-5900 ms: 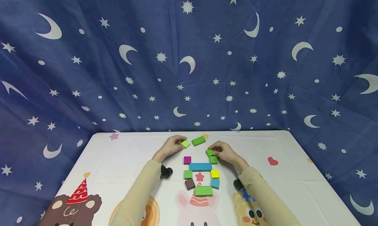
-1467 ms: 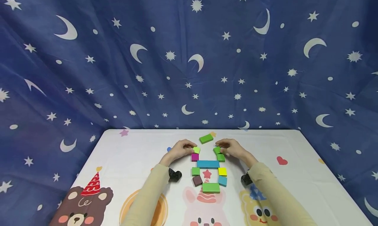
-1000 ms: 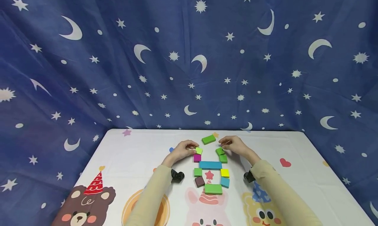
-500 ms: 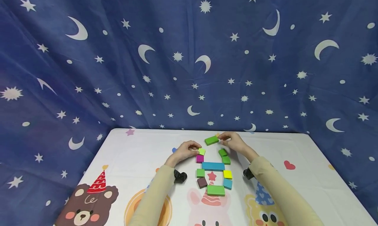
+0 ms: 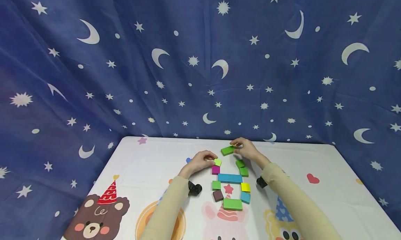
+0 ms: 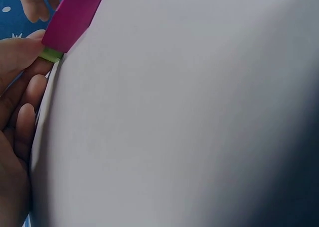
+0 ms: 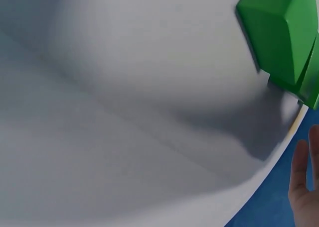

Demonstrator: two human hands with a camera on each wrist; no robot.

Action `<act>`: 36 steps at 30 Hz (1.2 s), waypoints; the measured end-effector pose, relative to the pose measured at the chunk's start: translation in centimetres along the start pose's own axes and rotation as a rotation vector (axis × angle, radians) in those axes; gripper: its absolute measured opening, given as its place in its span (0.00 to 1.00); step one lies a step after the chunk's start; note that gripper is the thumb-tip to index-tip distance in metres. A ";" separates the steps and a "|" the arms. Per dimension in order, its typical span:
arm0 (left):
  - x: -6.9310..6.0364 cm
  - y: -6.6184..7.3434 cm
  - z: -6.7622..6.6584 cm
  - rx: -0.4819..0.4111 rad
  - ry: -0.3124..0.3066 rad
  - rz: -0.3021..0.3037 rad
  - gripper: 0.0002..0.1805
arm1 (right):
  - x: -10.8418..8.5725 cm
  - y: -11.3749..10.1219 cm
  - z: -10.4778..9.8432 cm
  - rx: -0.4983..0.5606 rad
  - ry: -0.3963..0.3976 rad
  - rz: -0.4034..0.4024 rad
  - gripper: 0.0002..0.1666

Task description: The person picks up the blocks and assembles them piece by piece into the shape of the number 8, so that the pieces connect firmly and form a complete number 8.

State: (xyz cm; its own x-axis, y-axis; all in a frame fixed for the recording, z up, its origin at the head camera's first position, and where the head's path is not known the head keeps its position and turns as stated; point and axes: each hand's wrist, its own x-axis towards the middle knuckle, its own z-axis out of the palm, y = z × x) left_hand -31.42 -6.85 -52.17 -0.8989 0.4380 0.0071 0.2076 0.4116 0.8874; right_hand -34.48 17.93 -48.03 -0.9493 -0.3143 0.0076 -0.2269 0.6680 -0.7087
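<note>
My left hand (image 5: 200, 162) pinches a small lime-green block (image 5: 217, 162) between thumb and fingers. That block stands against the far side of a magenta block (image 5: 215, 170). In the left wrist view, the lime block (image 6: 51, 55) shows beside the thumb, with the magenta block (image 6: 75, 19) next to it. At the far end, my right hand (image 5: 249, 150) has its thumb and fingers round the right end of a long green block (image 5: 227, 150). Two straight fingers (image 7: 299, 170) show in the right wrist view, near a pair of touching small green blocks (image 7: 271, 30).
On the patterned white tablecloth (image 5: 150, 170), more blocks form a ladder-like outline: a long blue block (image 5: 230, 178), a green (image 5: 216, 185), a yellow (image 5: 245, 187), a brown (image 5: 218, 196), a small blue (image 5: 245, 197) and a near long green block (image 5: 233, 204). A starry curtain (image 5: 200, 76) hangs behind.
The left hand has brought the lime block rightward and nearer, up to the magenta one. My right hand has let go of the small green block and moved away to the far long green block.
</note>
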 end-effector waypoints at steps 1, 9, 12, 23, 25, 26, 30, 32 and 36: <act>0.0 0.0 0.0 0.002 0.000 -0.002 0.13 | 0.1 0.0 0.1 -0.002 -0.006 0.004 0.21; -2.1 3.8 -1.0 -0.028 -0.040 0.028 0.16 | 0.7 -0.1 0.8 -0.043 -0.027 -0.005 0.23; -2.1 3.7 -1.0 -0.020 -0.041 0.018 0.16 | 1.0 -0.1 1.1 -0.077 -0.032 -0.003 0.23; -0.1 0.1 0.3 -0.008 0.017 0.008 0.14 | 1.3 0.2 1.6 -0.137 -0.035 0.035 0.24; 0.0 0.0 0.2 -0.006 0.016 0.000 0.13 | 1.3 0.2 1.6 -0.144 -0.034 0.040 0.24; 0.1 0.0 0.2 -0.004 0.016 -0.001 0.13 | 1.3 0.1 1.7 -0.150 -0.033 0.039 0.24; 0.1 0.1 0.1 -0.008 0.010 -0.002 0.13 | 1.4 0.0 1.7 -0.164 -0.033 0.036 0.23; 0.0 0.1 0.1 -0.011 0.008 -0.001 0.13 | 1.4 -0.1 1.7 -0.166 -0.034 0.039 0.22; 0.0 0.1 0.1 -0.010 0.005 -0.004 0.14 | 1.3 -0.2 1.7 -0.175 -0.038 0.034 0.21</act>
State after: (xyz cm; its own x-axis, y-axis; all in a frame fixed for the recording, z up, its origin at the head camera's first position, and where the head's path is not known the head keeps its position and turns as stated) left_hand -31.34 -6.76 -52.16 -0.9016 0.4326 0.0059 0.2003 0.4052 0.8920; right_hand -35.31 16.24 -49.09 -0.9489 -0.3125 -0.0429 -0.2325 0.7847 -0.5746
